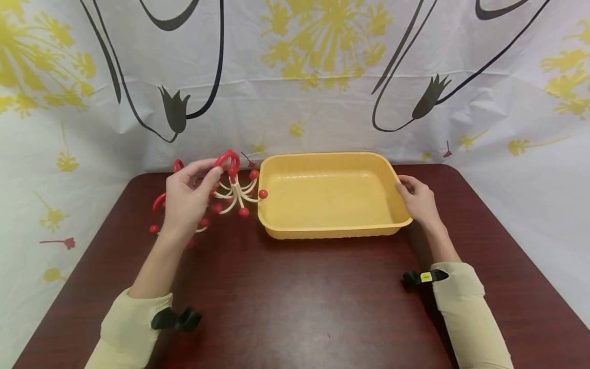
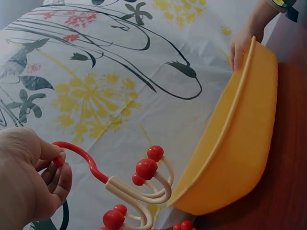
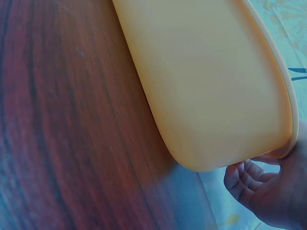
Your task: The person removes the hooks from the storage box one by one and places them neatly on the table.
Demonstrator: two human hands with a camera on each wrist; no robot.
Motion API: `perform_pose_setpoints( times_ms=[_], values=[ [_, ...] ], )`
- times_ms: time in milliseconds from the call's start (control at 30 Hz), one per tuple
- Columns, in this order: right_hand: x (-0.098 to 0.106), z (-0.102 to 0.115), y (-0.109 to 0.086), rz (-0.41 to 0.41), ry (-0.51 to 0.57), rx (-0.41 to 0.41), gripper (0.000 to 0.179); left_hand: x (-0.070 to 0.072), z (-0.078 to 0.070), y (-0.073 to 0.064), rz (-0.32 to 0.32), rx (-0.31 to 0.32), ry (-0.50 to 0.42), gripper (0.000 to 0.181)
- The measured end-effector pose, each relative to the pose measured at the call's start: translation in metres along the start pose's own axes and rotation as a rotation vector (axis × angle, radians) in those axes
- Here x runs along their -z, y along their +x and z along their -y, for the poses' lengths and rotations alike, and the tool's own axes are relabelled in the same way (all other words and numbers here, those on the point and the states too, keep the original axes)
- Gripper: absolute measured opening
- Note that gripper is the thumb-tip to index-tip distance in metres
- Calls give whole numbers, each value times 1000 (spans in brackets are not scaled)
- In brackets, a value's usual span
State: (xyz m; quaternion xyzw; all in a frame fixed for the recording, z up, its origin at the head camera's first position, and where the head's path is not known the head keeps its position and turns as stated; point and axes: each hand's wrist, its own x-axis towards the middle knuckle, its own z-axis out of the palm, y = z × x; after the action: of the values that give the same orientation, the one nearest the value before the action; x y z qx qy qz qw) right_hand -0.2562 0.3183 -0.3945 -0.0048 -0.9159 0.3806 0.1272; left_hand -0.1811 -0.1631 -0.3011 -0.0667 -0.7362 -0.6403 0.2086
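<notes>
My left hand (image 1: 186, 195) pinches the red hook of a multi-arm hook hanger (image 1: 236, 190) between thumb and fingertips. White curved arms tipped with red balls hang below the hook, beside the left end of a yellow plastic basin (image 1: 327, 233). In the left wrist view the hanger (image 2: 139, 191) overlaps the basin's near end. My right hand (image 1: 419, 200) grips the basin's right rim, thumb over the edge. Its fingers (image 3: 240, 179) curl at the outer wall in the right wrist view. No contents show in the basin.
More hangers with red hooks (image 1: 159, 201) and red balls lie on the dark wood table (image 1: 299, 297), partly hidden behind my left hand. A white patterned cloth (image 1: 295, 102) rises behind the table's back edge. Black straps (image 1: 175, 319) sit on both wrists.
</notes>
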Motion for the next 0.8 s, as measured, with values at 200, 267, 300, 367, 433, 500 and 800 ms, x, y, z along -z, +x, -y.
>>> perform_pose_setpoints(
  times_ms=[200, 267, 300, 367, 433, 500, 800],
  values=[
    [0, 0, 0, 4, 7, 11, 46, 10, 7, -5, 18, 51, 19, 30],
    [0, 0, 0, 6, 11, 13, 46, 12, 9, -6, 23, 60, 8, 31],
    [0, 0, 0, 6, 11, 12, 46, 13, 11, -6, 23, 66, -1, 31],
    [0, 0, 0, 9, 12, 11, 46, 14, 14, -7, 22, 74, -7, 31],
    [0, 0, 0, 9, 12, 11, 47, 16, 18, -9, 21, 76, 7, 30],
    [0, 0, 0, 9, 13, 10, 47, 18, 21, -10, 18, 79, 29, 29],
    [0, -2, 1, 9, 17, 9, 47, 22, 35, -16, 10, 122, 70, 31]
  ],
)
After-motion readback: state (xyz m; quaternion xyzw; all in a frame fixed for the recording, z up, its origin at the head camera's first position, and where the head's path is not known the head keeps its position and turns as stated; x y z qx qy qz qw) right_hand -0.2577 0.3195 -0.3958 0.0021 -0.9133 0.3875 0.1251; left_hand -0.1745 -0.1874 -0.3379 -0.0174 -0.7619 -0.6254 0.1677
